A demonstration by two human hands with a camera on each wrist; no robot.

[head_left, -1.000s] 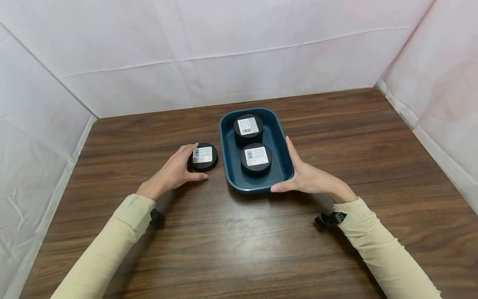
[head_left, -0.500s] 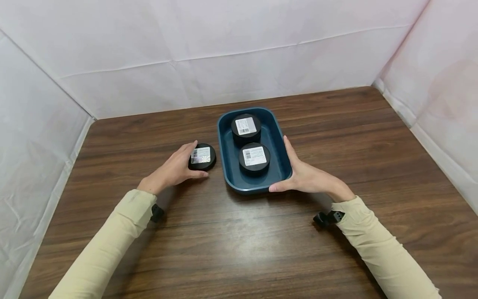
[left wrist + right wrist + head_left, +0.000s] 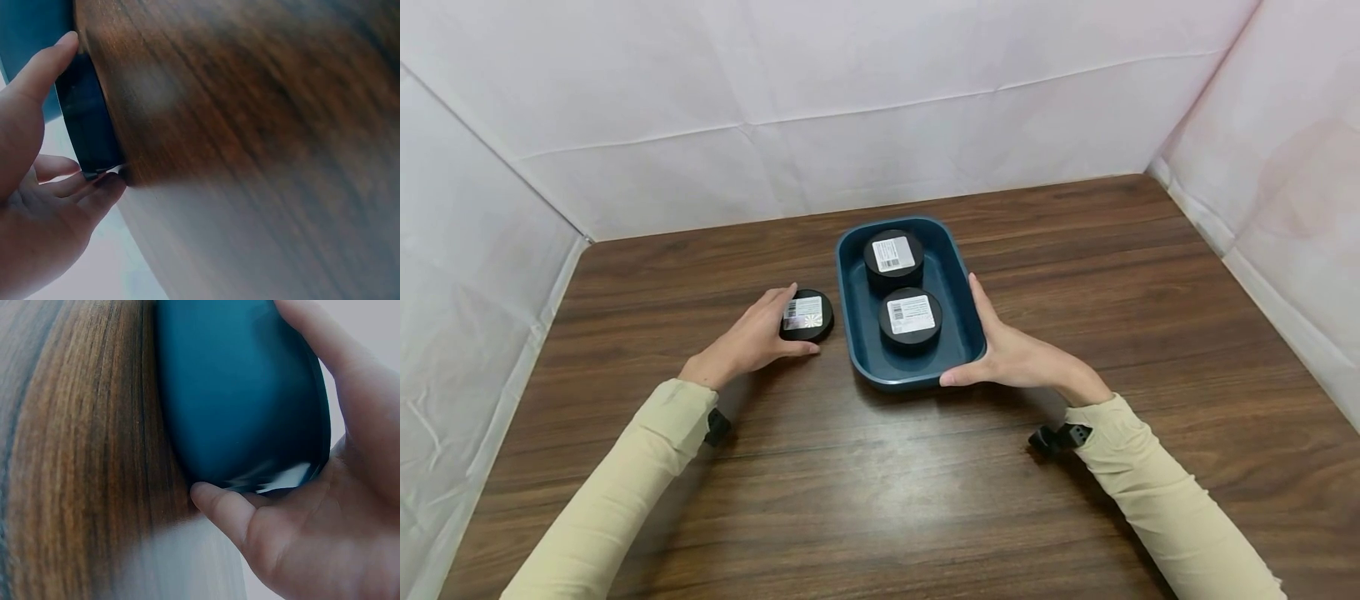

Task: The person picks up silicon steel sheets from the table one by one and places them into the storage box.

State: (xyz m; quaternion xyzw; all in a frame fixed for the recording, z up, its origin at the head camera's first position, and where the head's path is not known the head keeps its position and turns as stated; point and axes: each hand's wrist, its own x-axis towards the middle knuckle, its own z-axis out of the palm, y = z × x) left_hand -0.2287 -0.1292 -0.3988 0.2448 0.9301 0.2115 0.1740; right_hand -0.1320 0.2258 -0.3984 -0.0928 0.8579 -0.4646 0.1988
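My left hand (image 3: 747, 333) grips a flat black disc (image 3: 822, 315) from its left side, thumb along the near edge and fingers at the far edge. The disc lies on the table, a white barcode label on its top; in the left wrist view the side of the black disc (image 3: 90, 119) shows between thumb and fingers. A deep blue tray (image 3: 859, 358) stands just right of it. My right hand (image 3: 1022, 354) holds the tray's near right corner, thumb at the front rim and fingers along the right wall. Inside the tray sit two more labelled black discs, one far (image 3: 893, 254) and one near (image 3: 910, 321).
The brown wooden table (image 3: 880, 483) extends around the tray and the loose disc. White cloth (image 3: 880, 92) hangs behind and at both sides of the table. A small black wrist device (image 3: 1056, 439) sits at the right cuff, and another at the left.
The whole head view has shifted slightly left. Both hands keep their places on the disc and the tray.
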